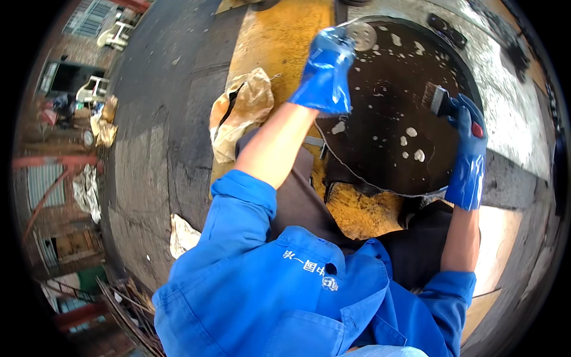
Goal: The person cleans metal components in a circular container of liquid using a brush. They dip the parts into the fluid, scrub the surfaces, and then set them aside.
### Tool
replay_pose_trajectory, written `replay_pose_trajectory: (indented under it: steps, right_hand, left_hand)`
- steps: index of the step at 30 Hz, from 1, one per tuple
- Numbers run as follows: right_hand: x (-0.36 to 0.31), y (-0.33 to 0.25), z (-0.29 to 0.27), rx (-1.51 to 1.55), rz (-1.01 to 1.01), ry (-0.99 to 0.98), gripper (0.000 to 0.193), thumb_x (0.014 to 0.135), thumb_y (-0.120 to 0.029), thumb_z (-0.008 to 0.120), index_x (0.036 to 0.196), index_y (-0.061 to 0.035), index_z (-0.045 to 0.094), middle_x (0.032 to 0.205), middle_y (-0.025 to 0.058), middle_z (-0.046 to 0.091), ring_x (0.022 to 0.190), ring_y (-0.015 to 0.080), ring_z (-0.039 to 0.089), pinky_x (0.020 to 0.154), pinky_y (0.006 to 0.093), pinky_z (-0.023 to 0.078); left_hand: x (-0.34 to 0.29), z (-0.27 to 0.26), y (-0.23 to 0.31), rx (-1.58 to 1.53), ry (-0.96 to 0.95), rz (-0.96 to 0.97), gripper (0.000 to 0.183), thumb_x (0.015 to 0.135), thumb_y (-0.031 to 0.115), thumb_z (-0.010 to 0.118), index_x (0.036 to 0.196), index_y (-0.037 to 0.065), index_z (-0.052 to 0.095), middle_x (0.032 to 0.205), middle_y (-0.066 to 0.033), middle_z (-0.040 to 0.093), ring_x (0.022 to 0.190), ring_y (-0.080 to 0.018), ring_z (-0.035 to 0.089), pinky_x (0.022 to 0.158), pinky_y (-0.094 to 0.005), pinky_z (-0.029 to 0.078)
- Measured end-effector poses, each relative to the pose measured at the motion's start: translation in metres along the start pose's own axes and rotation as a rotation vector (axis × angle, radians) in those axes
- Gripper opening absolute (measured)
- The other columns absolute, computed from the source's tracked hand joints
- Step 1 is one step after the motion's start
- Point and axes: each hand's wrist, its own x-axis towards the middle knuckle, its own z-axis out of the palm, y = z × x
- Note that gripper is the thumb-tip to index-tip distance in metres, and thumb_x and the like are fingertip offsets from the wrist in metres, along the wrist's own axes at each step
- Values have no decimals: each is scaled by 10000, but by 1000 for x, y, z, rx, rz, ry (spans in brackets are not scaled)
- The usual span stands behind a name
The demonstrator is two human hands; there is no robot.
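Observation:
A wide round basin (386,149) of dark brown liquid with patches of white foam lies in front of me. My left hand (331,56), in a blue rubber glove, is closed at the basin's far left rim. Its fingers hold the edge of a round grey metal part (363,37) that hangs over the liquid; the exact grip is partly hidden. My right hand (470,122), gloved the same way, grips a brush (441,101) above the right side of the basin. The bristles point left, apart from the metal part, and a bit of red shows between the fingers.
A crumpled, stained cloth sack (244,110) lies left of the basin on a yellow surface (285,35). A dark oblong object (447,31) sits beyond the basin's right rim. White plastic chairs (92,89) and scrap wood (128,312) are off to the left.

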Motion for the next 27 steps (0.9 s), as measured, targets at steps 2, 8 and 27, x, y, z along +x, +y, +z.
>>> replay_pose_trajectory:
  steps: [2,8,27]
  right_hand:
    - [2,14,1,-4,-26,-15,334,1060,-201,633,1330,-7,660,1236,116,716,1096,185,701,856,306,611]
    - [-3,20,8,-48,-38,-52,341,1063,-187,623,1353,-6,642,1235,119,713,1106,205,701,854,309,615]
    - [-21,1,17,-20,47,-12,307,1060,-149,626,1333,-13,668,1184,76,742,1055,140,694,914,279,555]
  left_hand:
    - [16,-60,-21,4,85,-22,218,978,124,649,1152,29,740,946,-20,711,821,-123,637,740,-298,520]
    - [10,-247,-127,-164,226,-115,244,969,103,643,1180,26,739,1017,-18,724,885,-128,656,781,-289,530]
    - [35,-242,-113,276,-64,27,405,967,133,743,1334,-15,656,1207,-101,744,1086,-178,693,979,-321,546]
